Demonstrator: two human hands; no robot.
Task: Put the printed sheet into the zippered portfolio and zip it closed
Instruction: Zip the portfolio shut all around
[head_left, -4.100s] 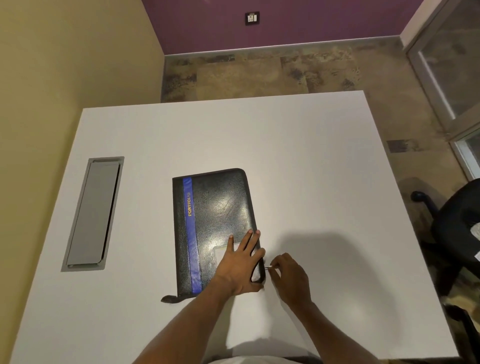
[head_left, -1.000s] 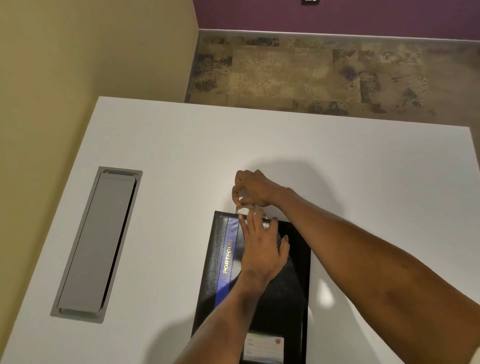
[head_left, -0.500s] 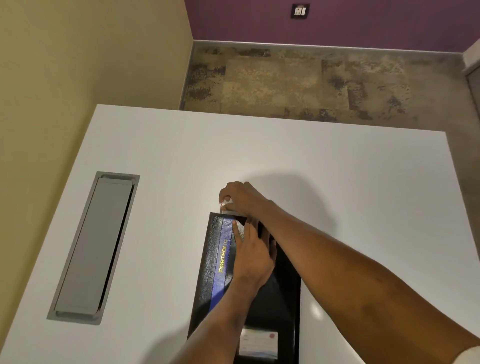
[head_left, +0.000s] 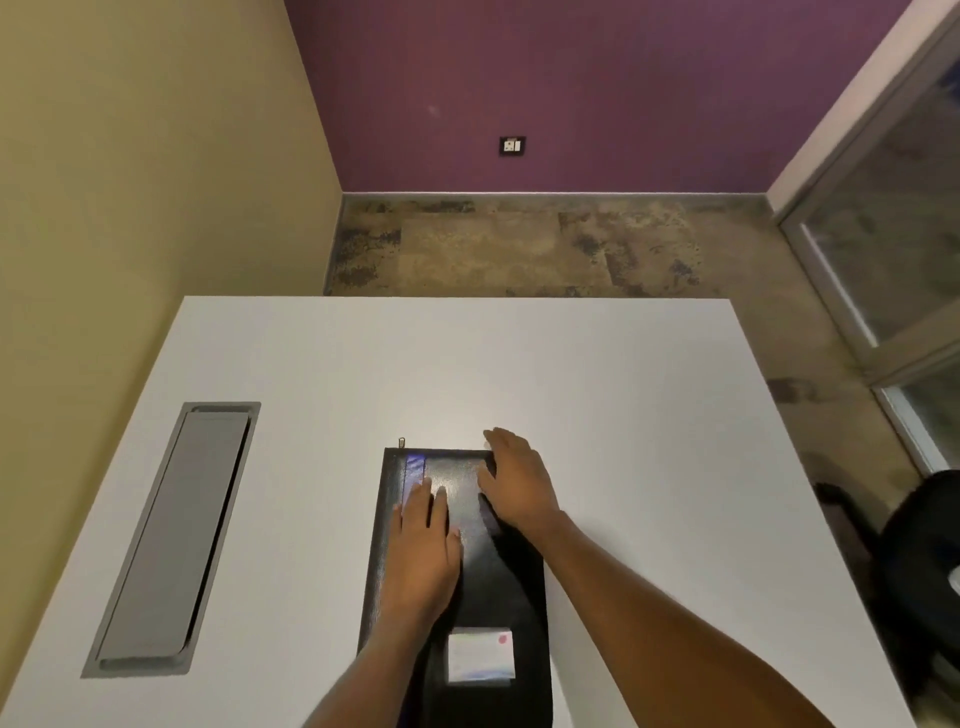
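The portfolio runs off the frame at 6 o'clock, and the left hand covers its stripe lettering. Its label card is too blurred to read. At 4 o'clock, the chair is cropped.

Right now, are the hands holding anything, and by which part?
Nothing is gripped. The left hand lies flat on the portfolio cover, the right hand rests open over its far right corner, and the zipper pull sits untouched.
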